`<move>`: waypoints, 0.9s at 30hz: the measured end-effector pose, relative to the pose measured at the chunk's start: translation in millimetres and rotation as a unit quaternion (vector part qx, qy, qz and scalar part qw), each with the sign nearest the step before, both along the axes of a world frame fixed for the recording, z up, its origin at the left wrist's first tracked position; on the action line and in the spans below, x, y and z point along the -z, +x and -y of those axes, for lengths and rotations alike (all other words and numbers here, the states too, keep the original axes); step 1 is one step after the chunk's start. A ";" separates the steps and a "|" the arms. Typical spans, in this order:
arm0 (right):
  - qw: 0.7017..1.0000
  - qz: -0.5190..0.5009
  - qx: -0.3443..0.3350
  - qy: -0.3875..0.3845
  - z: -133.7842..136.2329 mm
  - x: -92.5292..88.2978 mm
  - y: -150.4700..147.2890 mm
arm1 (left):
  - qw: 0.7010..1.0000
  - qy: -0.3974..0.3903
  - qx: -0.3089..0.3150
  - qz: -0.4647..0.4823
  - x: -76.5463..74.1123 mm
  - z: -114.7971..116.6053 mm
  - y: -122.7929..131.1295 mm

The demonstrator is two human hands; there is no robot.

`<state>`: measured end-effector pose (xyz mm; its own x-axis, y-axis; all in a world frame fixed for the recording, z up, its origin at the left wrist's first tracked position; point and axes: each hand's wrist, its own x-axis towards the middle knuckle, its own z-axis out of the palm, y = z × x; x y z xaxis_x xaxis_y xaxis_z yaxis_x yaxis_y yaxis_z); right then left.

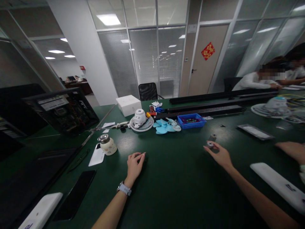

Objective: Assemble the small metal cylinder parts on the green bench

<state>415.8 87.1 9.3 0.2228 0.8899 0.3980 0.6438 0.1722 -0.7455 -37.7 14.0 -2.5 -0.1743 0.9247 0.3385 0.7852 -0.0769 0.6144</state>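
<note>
My left hand, with a grey-strapped watch on the wrist, rests on the dark green table. Its fingers are curled, thumb and index tips close together, and nothing shows between them. Further right, my right hand pinches a small silvery cylinder with a round end between thumb and fingers. Just behind those fingers stands a second small metallic cylinder. Light-blue fan blades lie toward the table's far side, beside a blue tray of wires and small parts.
At left are a cream jar, a white phone, a black phone and an opened monitor. A white fan housing and box stand behind. Another person's hand rests near a white bar.
</note>
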 end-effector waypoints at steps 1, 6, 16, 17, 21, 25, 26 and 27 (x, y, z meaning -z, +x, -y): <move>0.999 0.008 0.046 -0.008 -3.0 4.0 21.3 | 1.000 0.003 -0.003 0.009 0.4 -0.7 -0.2; 0.993 0.031 0.105 -0.047 -7.4 16.9 65.9 | 0.999 0.023 -0.011 0.041 -0.5 -0.8 -0.8; 0.965 0.190 -0.127 0.131 39.3 -48.2 -100.0 | 0.995 0.035 -0.043 0.077 -0.3 -0.5 -1.8; 0.952 0.194 -0.215 0.095 42.0 -47.1 -127.3 | 0.995 0.036 -0.044 0.077 -0.4 -0.8 -1.7; 0.910 0.179 -0.374 -0.025 40.7 -27.7 -220.2 | 0.994 0.043 -0.049 0.082 -1.2 -0.7 -1.0; 0.916 0.182 -0.355 -0.051 28.9 -10.5 -267.5 | 0.994 0.045 -0.049 0.083 -2.0 -0.7 -0.4; 0.917 0.182 -0.350 -0.055 26.3 -8.2 -273.5 | 0.995 0.046 -0.046 0.080 -2.2 -0.8 -0.2; 0.918 0.184 -0.348 -0.057 24.4 -6.6 -277.8 | 0.995 0.047 -0.044 0.078 -2.4 -0.9 0.0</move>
